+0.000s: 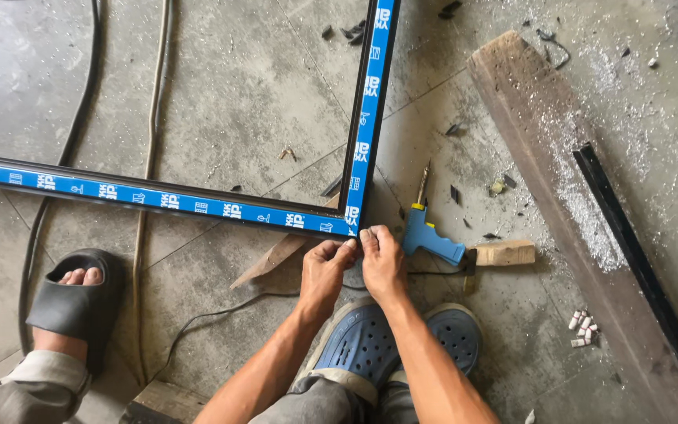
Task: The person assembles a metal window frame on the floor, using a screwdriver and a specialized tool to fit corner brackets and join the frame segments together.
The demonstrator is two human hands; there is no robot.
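I am looking down on a grey concrete floor (237,78), dusty and strewn with metal shavings and dark scraps. My landmark is the corner of the dark metal frame covered in blue protective tape (352,210), where a long bar coming from the left meets a bar running up out of view.

Both my hands sit right at that corner. My left hand (325,271) has its fingers curled, thumb and fingertips pinched against the lower edge of the corner. My right hand (382,259) touches the same spot just beside it, fingers bent down onto the edge; I cannot tell whether either one grips anything beyond the frame.

Just right of the corner lies a blue pistol-shaped power drill (427,232), its bit pointing up the floor, and past it a small pale wooden block (505,253). Further right a long weathered wooden plank (559,157) lies diagonally with a black strip beside it. Under the corner pokes a thin wooden wedge (272,259). Below it are my blue perforated clogs (362,341). Well left, another person's foot rests in a dark grey slide sandal (72,302), with black cables nearby.
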